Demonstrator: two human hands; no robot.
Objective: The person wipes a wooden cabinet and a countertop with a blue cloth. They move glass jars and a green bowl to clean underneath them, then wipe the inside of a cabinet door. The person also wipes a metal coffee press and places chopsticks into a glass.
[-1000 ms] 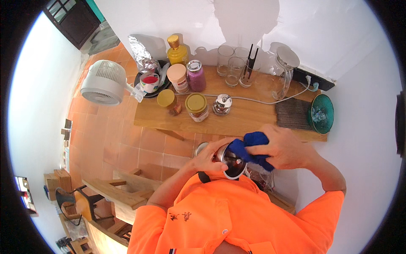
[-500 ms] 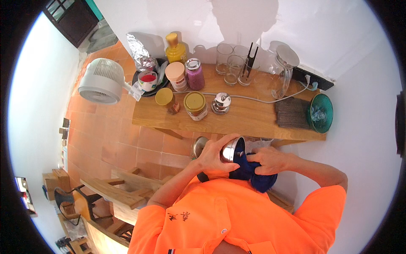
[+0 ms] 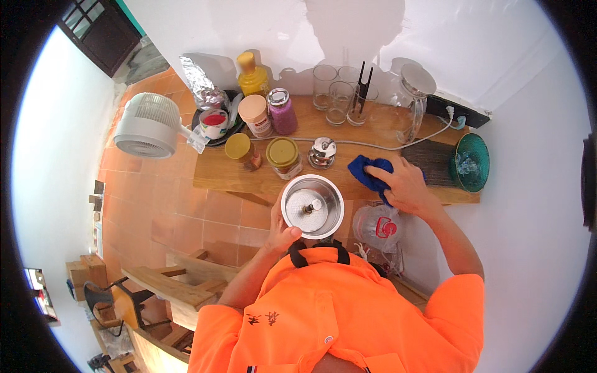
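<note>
My left hand (image 3: 280, 231) grips a round stainless steel cup (image 3: 312, 207) by its side, just in front of the wooden table (image 3: 348, 186). The cup's open top faces up, and a short metal post stands in its middle. At the table's front right, my right hand (image 3: 405, 188) is closed on a dark blue cloth (image 3: 371, 172), which lies bunched against the tabletop. Beyond the cup stand a shiny metal lid-like piece with a knob (image 3: 322, 153) and a gold-lidded jar (image 3: 284, 158).
A smaller gold-lidded jar (image 3: 243, 151), a pink-lidded tub (image 3: 255, 115) and a purple jar (image 3: 283, 112) stand at left. Drinking glasses (image 3: 339, 102), a glass pitcher (image 3: 410, 105) and a green glass bowl (image 3: 469, 162) line the back and right. A white cable (image 3: 373, 145) crosses the table.
My right hand has left the cup and carried the cloth forward to the tabletop. My left hand has turned the cup so that its inside shows, moving it slightly left.
</note>
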